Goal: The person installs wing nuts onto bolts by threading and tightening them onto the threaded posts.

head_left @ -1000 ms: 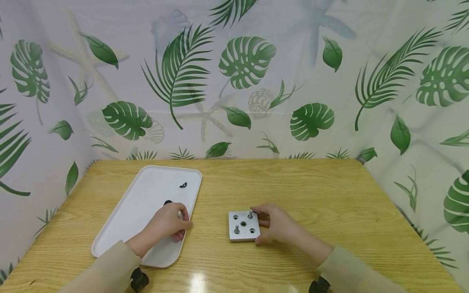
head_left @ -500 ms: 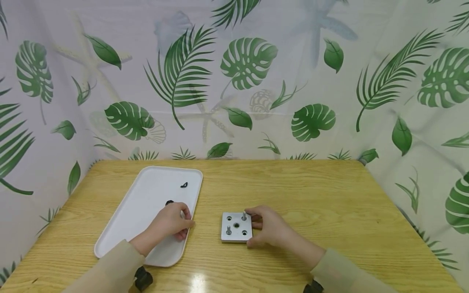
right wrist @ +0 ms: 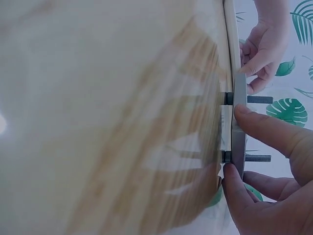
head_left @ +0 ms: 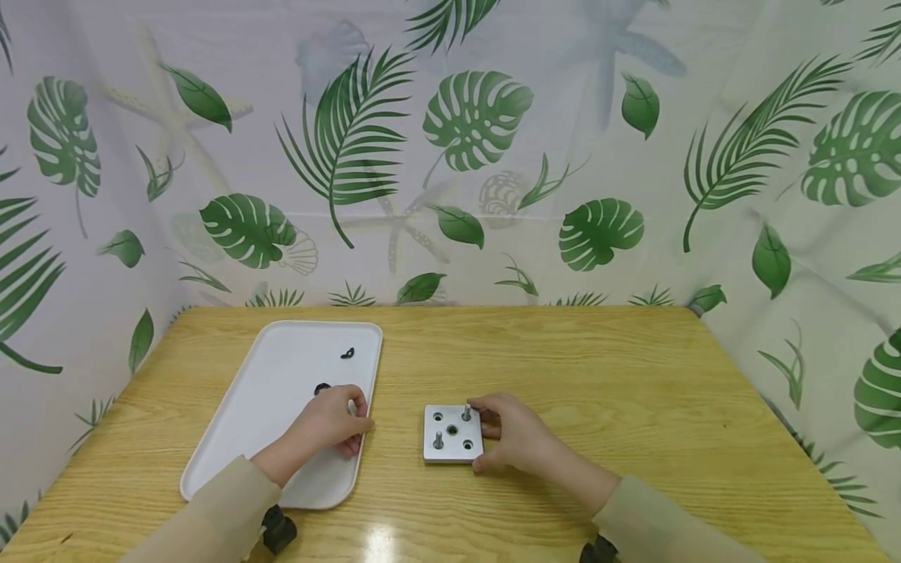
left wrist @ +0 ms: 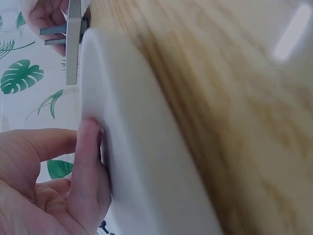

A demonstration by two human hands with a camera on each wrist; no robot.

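My right hand (head_left: 517,434) grips the right side of a square metal plate (head_left: 453,452), thumb and fingers at its edges. Several holes pierce the plate, and two bolts (right wrist: 258,158) pass through it with threaded ends up and heads below. My left hand (head_left: 331,418) is at the right rim of a white tray (head_left: 281,335), its fingers bent down inside and its thumb over the rim. I cannot tell whether anything is between those fingertips. A small black winged piece (head_left: 348,353) lies on the tray; another black piece (head_left: 321,388) peeks out beside my left hand.
The wooden table (head_left: 563,352) carries the tray on the left and has the plate near its middle. A curtain (head_left: 457,258) printed with leaves stands along the back and sides.
My right hand has moved left with the plate, bringing it closer to the tray. The tray has shifted slightly left in the last half second; my left hand stays at its rim.
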